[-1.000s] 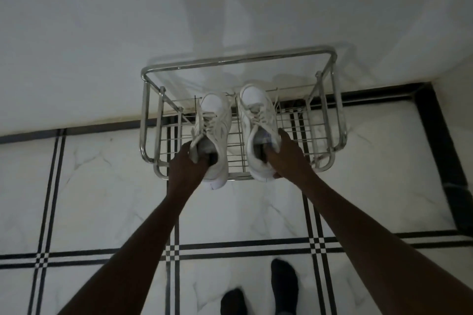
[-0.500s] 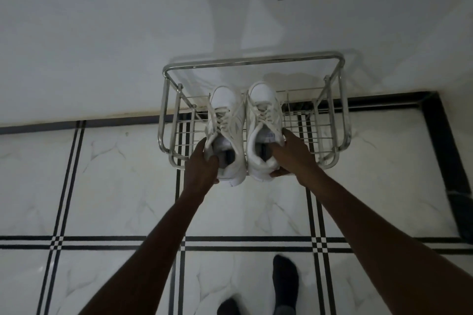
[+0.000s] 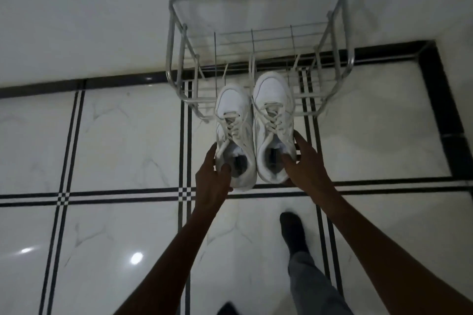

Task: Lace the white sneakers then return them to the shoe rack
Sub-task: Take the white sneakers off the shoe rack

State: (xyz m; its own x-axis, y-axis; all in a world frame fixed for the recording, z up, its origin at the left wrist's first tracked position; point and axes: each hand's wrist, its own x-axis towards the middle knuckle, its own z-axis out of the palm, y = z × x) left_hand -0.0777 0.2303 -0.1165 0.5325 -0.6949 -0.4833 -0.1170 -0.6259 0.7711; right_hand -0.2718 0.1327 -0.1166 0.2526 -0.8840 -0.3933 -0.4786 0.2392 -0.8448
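Note:
Two white laced sneakers sit side by side, toes pointing at the wall. The left sneaker [image 3: 234, 120] is gripped at its collar by my left hand [image 3: 212, 179], thumb inside the opening. My right hand [image 3: 305, 163] grips the right sneaker [image 3: 272, 110] the same way, fingers along its outer side. Both shoes lie over the front edge of the chrome wire shoe rack [image 3: 258, 41], their heels sticking out past it over the floor. Whether the soles rest on the wires I cannot tell.
The rack stands against a white wall [image 3: 89, 7] on white marble tiles with black stripe lines [image 3: 128, 193]. A black border runs along the wall and down the right side. My dark-socked foot [image 3: 293, 233] and grey trouser leg are below the shoes.
The view has moved closer and the rack now sits higher in frame. Both sneakers have come back toward me, from deep on the shelf to overhanging its front edge.

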